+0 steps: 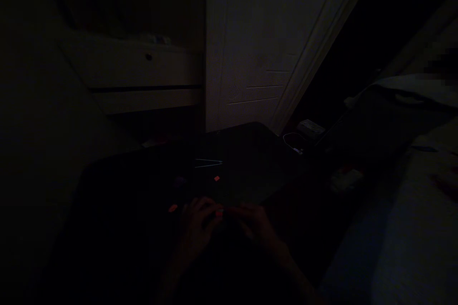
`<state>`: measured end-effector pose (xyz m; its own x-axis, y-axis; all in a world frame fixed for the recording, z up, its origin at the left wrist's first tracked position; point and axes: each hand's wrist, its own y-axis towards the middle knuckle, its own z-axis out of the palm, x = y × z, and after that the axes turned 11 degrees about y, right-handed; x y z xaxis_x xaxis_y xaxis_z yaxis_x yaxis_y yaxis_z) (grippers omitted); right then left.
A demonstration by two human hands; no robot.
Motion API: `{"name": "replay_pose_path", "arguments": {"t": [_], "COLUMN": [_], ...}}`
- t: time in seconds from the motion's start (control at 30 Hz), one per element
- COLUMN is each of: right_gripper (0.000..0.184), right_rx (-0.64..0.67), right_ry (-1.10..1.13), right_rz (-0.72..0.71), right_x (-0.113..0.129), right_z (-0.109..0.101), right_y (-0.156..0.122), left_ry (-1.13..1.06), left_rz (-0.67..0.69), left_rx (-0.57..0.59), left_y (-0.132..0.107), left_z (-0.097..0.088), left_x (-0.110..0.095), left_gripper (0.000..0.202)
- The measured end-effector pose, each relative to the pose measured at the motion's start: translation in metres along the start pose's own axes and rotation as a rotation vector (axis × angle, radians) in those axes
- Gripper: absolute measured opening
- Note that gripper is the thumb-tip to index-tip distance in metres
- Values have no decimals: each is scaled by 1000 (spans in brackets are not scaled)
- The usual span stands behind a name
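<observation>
Very dim light covers the whole scene. Over a dark table (246, 152), my left hand (198, 219) pinches a small bright red-orange piece (219, 213) between thumb and fingertips. My right hand (255, 224) is close beside it on the right, its fingers closed and pointing at the same piece; whatever it may hold is too dark to name. Beyond the hands lie an orange chip (216, 178) and a thin V-shaped metal tool like tweezers (208, 163). Left of my left hand are another orange piece (172, 208) and a dim purple lump (180, 181).
Behind the table stand a pale door panel (246, 47) and a drawer unit (143, 69). To the right, a small box (310, 128) and a white cable (288, 136) lie on the floor. Pale bedding-like cloth (411, 228) fills the right side.
</observation>
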<state>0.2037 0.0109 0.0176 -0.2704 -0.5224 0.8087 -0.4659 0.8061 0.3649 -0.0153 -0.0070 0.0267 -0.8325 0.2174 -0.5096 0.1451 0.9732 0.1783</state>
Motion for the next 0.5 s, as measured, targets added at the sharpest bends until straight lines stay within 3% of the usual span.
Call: {"name": "replay_pose_path", "arguments": {"t": [0.23,0.5], "right_gripper": [28,24], "right_rx": [-65,-30], "right_ry": [18,47], "right_rz": [-39,-100], "right_x": [5,3], "right_z": [1,-6], "right_y": [3,-7], "left_ry": [19,13], "left_rz": [-19,-4], "left_rx": [4,9], "left_y": [0,-1], "left_z": [-1,-3], "left_x": [-2,-2], "left_gripper": [20,20]}}
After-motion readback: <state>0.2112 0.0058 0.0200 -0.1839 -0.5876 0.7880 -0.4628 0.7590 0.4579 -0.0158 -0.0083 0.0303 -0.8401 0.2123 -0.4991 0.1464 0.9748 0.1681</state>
